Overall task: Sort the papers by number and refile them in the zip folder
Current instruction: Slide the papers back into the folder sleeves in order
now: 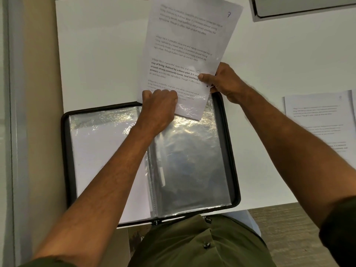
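The left hand (160, 105) covers the lower left corner of the printed sheet (185, 54), so the text under its knuckles cannot be read. The sheet's top edge is cut off by the frame. Its handwritten corner number (228, 14), far from the right hand's fingers (207, 77), looks like a 7. The paper stack (319, 120) runs off the right edge, its print too blurred to read.

White table (100, 54), open black zip folder (66, 151) on it, printed papers (317, 116) at right edge
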The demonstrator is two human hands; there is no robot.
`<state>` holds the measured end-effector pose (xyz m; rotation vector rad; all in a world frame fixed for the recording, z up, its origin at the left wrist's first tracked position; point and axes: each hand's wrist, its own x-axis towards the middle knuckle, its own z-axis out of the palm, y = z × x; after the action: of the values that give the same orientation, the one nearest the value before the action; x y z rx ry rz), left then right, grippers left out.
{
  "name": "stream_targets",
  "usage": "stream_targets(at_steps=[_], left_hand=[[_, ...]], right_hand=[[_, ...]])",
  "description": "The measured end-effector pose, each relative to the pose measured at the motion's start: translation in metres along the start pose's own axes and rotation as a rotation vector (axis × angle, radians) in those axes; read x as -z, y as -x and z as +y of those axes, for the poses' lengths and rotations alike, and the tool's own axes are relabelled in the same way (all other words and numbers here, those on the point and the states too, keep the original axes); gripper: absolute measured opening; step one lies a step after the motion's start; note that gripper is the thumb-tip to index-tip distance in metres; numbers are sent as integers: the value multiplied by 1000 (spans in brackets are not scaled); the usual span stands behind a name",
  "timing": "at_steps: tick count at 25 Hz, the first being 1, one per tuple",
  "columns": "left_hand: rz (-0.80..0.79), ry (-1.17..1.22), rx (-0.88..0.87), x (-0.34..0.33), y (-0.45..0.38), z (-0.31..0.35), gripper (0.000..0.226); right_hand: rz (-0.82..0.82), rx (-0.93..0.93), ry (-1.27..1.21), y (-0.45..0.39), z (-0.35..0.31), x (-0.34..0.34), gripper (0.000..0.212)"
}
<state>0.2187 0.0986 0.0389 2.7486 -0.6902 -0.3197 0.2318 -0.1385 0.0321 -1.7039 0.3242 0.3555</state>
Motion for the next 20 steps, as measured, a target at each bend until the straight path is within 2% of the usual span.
stream_targets(at_steps=[7, 14, 20], left_hand=[[-16, 94, 49, 0, -1, -25, 23], [-70, -86, 173, 10, 1, -63, 19], [-15, -15, 265, 8, 9, -79, 15]], right_hand=[[-109, -53, 61, -7, -6, 12, 33], [-133, -71, 109, -12, -9, 19, 33], [-172, -92, 127, -15, -9, 19, 41]])
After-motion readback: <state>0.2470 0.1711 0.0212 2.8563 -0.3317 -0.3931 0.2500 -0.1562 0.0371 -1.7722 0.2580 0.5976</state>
